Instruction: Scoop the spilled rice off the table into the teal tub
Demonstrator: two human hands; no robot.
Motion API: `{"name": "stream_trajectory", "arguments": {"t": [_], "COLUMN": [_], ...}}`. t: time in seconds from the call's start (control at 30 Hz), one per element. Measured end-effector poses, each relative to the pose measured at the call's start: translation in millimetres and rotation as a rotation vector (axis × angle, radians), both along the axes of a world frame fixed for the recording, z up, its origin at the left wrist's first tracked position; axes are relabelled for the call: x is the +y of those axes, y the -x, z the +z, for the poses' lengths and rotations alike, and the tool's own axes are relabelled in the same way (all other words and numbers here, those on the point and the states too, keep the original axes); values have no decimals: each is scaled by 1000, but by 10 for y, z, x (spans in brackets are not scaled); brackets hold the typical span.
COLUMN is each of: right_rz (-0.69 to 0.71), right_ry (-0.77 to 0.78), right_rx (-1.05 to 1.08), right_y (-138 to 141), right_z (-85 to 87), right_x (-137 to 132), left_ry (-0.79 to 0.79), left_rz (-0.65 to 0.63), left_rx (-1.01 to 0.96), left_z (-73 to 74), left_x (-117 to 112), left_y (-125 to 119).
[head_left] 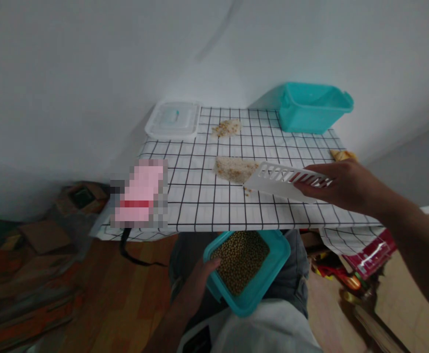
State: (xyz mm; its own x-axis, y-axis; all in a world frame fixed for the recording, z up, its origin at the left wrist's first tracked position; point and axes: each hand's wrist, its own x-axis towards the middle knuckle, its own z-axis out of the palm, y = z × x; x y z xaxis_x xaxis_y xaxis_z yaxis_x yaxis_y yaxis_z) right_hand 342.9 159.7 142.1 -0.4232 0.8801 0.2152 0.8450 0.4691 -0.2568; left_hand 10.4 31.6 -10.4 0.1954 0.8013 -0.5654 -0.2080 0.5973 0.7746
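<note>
My right hand point(341, 184) is closed around a white slotted plastic piece point(281, 193), held over the right half of the table. The piece's far left end meets a patch of pale, orange-flecked grains point(234, 169), and a few loose grains lie just below it. My left hand point(201, 274) grips the left rim of a teal tub point(249, 306), its thumb over the edge. Round greenish-brown beans or pellets point(240, 260) fill much of that tub, which is tilted over my lap below the table edge.
Further back on the checked tablecloth point(207, 206) lies a second grain patch point(227, 128). A white lidded box or lid point(174, 120) is back left, a teal bin point(306, 113) back right. A blurred pink item point(141, 191) lies at the left edge. Cardboard boxes point(45, 235) stand left.
</note>
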Motion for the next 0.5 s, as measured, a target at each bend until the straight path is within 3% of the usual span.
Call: {"name": "stream_trajectory", "arguments": {"t": [0.27, 0.5], "right_rz": [75, 124], "right_ry": [-22, 50], "right_rx": [-34, 30], "right_y": [45, 155], "right_z": [-73, -35], "right_x": [72, -139], "left_ry": [13, -4], "left_rz": [22, 87], "left_rx": [88, 108], "left_z": [56, -281], "left_x": [2, -90], "left_y": [29, 112]}}
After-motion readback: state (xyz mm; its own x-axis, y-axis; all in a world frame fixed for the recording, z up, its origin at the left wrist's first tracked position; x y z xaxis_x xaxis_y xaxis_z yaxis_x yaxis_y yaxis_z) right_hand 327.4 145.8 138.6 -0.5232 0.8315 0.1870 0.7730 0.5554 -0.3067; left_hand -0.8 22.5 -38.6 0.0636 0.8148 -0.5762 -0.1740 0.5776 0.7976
